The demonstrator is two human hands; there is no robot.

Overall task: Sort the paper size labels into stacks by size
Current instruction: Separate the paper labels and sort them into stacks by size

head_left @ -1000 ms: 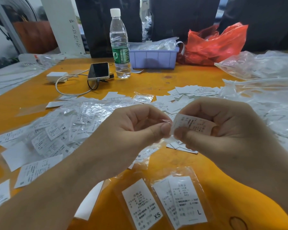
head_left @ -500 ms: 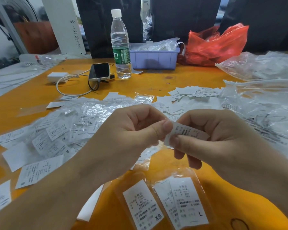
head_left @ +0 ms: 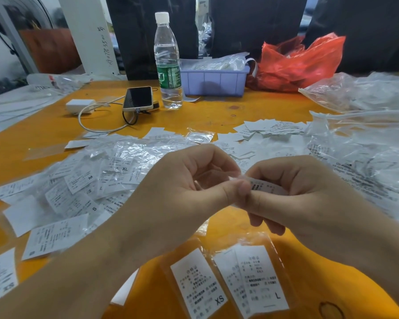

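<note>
At twelve o'clock on the orange table (head_left: 217, 116) stands a lilac plastic bin (head_left: 213, 82), heaped with clear plastic bags; what lies inside those bags is too small to read. Just beside it at one o'clock slumps a red plastic bag (head_left: 300, 63), its contents hidden. A clear water bottle (head_left: 168, 63) with a green wrapper and white cap stands upright just left of the bin, partly filled. At eleven o'clock lie a phone (head_left: 139, 98) and a white charger (head_left: 80, 105) with its looped cable.

In the middle of the view both hands meet over the table. The left hand (head_left: 184, 192) pinches one end of a paper size label (head_left: 264, 187) between thumb and curled fingers; the right hand (head_left: 309, 194) pinches the other end the same way. The label is a small white slip with dark print, its size letter covered by the fingers, with a thin clear film showing at its upper edge.

At six o'clock lie two clear sleeves side by side, touching: an XS label (head_left: 197, 284) and an L label (head_left: 260, 279). At nine o'clock spreads a loose pile of sleeved labels (head_left: 83, 185) marked XL, M, S. At two o'clock lies a scatter of bare white slips (head_left: 270, 127).
</note>
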